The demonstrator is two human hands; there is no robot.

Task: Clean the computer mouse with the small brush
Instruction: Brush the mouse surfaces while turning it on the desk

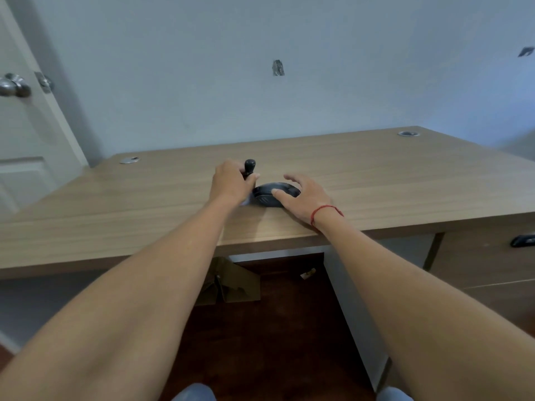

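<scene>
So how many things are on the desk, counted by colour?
Black: 2, the oval black computer mouse and the small black-handled brush
Silver: 2, the round silver cable-hole caps
Total: 4

Black computer mouse (275, 194), low and rounded, flat on the wooden desk near its front edge, long axis running roughly left to right, glossy top with faint pale lines at the near-left end; right part hidden. Small brush (249, 167) just left of it, dark rounded handle upright and tilted slightly; pale bristle end barely visible low beside the mouse, blurred.
</scene>
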